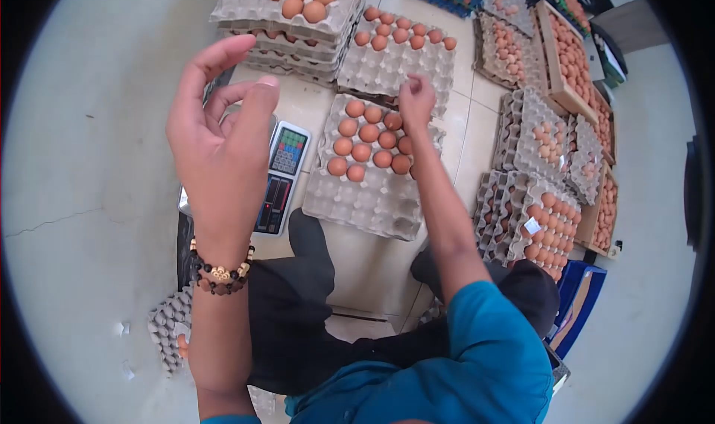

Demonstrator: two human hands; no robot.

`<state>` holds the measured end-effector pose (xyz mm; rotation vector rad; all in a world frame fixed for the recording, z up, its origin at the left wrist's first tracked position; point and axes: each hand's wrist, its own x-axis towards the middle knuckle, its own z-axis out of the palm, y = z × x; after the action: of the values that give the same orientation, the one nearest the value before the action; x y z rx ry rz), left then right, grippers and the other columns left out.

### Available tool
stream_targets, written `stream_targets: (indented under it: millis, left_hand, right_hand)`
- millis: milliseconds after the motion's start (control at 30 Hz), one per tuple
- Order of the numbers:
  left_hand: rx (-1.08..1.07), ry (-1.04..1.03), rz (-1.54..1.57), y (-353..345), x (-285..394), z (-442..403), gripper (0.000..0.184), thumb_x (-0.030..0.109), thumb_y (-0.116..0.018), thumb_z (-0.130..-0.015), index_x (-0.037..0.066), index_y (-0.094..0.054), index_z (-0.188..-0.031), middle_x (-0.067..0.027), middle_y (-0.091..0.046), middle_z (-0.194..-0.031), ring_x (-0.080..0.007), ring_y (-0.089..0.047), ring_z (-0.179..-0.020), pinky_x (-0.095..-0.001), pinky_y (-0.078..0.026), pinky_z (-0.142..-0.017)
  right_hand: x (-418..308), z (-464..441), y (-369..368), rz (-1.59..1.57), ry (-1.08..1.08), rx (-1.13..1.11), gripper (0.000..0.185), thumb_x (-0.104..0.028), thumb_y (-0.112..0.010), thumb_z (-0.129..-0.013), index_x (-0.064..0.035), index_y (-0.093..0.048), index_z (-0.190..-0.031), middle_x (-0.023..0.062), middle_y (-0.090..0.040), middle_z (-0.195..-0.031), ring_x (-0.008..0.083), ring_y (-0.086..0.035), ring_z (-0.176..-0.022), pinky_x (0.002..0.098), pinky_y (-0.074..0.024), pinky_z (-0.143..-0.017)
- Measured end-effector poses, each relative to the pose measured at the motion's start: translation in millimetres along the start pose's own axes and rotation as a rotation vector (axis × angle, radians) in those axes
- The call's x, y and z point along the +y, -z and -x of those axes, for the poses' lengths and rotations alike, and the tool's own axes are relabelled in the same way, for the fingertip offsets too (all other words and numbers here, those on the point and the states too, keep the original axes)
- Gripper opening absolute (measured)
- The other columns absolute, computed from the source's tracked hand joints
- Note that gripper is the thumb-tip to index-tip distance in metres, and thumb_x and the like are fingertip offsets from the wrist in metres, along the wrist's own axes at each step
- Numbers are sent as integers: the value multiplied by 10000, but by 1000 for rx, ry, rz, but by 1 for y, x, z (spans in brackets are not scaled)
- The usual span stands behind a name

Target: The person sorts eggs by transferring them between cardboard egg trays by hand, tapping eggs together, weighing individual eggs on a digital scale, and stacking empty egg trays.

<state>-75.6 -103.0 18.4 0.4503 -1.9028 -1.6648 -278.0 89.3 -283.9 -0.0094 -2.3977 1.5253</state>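
Observation:
My left hand [220, 119] is raised over the scale, its thumb and fingers curved but apart, with nothing visible between them. The digital scale [281, 167], with its keypad and display, is partly covered by that hand. My right hand [417, 100] is over the near edge of the far egg tray [365, 70], fingers curled together; whatever they hold, if anything, is hidden. Brown eggs [402, 34] fill the far rows of that tray. Nearer to me lies another grey carton tray [357, 201], its far part holding several brown eggs [369, 132] and its near rows bare.
Stacked egg trays [298, 52] stand at the back left, beyond the scale. To the right are more tray stacks [514, 208] and wooden crates [570, 59] of eggs. A blue box [581, 297] sits by my right knee. One grey tray [167, 331] lies on the left floor.

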Motion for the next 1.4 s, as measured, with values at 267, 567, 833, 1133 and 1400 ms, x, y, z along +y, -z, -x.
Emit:
stream_targets:
  millis: [267,567,833,1133,1400]
  left_hand:
    - [-142,-32,-124,-13,-2,3,353,-16,-625,-890,-61,-572,-1237,-118,-589,-1264,-102,-592,-925,-253,-492,-850]
    - [-579,-10,-691,-11,-11,24,407,98,-681,-844,54,-591,-1239,-117,-621,-1109,-264,-653,-879,-380,-526,-761]
    - [-766,157,-772,-19,3,22,455,195,-708,-850,49,-584,-1262,-161,-621,-1135,-368,-641,-962,-420,-528,-796]
    - [-805,158,-809,-21,6,18,491,236,-735,-840,49,-584,-1268,-187,-616,-1177,-370,-637,-1003,-424,-530,-827]
    - [-823,211,-846,-21,8,18,487,228,-708,-865,54,-559,-1295,-184,-589,-1249,-387,-588,-1109,-422,-503,-905]
  right_hand:
    - [-19,2,-11,130,65,-666,213,-155,-650,-761,-55,-733,-931,145,-711,-806,282,-703,-765,386,-551,-746]
    - [10,-113,-53,504,364,-255,292,-132,-633,-797,-35,-633,-1073,190,-671,-1091,370,-636,-1002,471,-514,-892]
    - [38,-193,-85,826,441,-489,231,-145,-638,-787,-72,-667,-1004,179,-680,-1058,358,-636,-1002,468,-519,-870]
    - [-5,-214,-45,112,-273,-690,213,-212,-694,-774,-35,-719,-890,87,-639,-915,176,-610,-855,334,-493,-744]
    - [14,-245,-118,-87,-389,-533,234,-189,-675,-796,-7,-690,-943,136,-693,-910,266,-677,-858,394,-542,-763]
